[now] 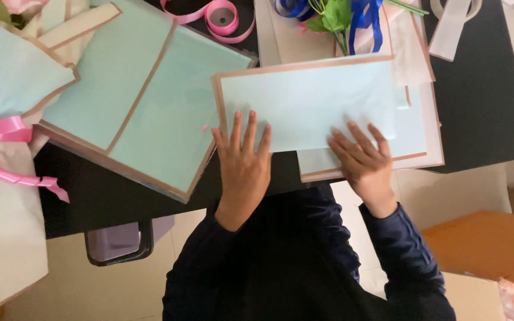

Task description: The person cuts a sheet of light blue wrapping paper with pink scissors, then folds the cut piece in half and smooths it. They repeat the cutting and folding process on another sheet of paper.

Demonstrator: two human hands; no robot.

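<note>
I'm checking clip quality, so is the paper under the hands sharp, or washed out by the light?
Head view: the pale paper sheet looks washed out, its tint almost white; both hands, left hand and right hand, are slightly soft; light is even, shadows faint.

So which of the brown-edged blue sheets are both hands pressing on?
The pale blue sheet at centre, under the left hand and right hand. The greener sheets lie untouched at the left.

A folded sheet (307, 104) lies at frame centre on the tabletop (483, 101), both hands (245, 163) flat on its lower edge. A sheet stack (144, 101) lies left of it, a ribbon spool (222, 18) above, a wrapped bouquet (4, 119) far left.
</note>
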